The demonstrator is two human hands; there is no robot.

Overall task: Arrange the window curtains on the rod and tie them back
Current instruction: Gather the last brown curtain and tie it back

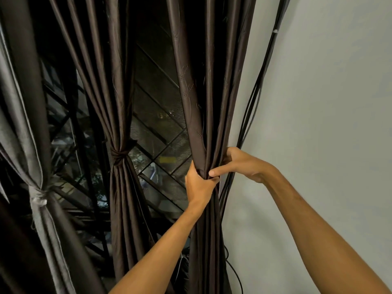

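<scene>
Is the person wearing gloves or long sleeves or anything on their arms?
No. The left hand and the right hand are bare, with no gloves and no rings that I can see. The left forearm and right forearm are bare too: no sleeves, watch or bracelets show.

Night outside, so the mesh-covered window (157, 98) is nearly black with a few tiny lights. Soft indoor light falls evenly on the plain pale grey wall (328, 92), my left hand (199, 185) and right hand (241, 164). There's a faint sheen on the dark brown pleated curtain (203, 102). The wide lens bows the edges, but it's sharp enough.
</scene>
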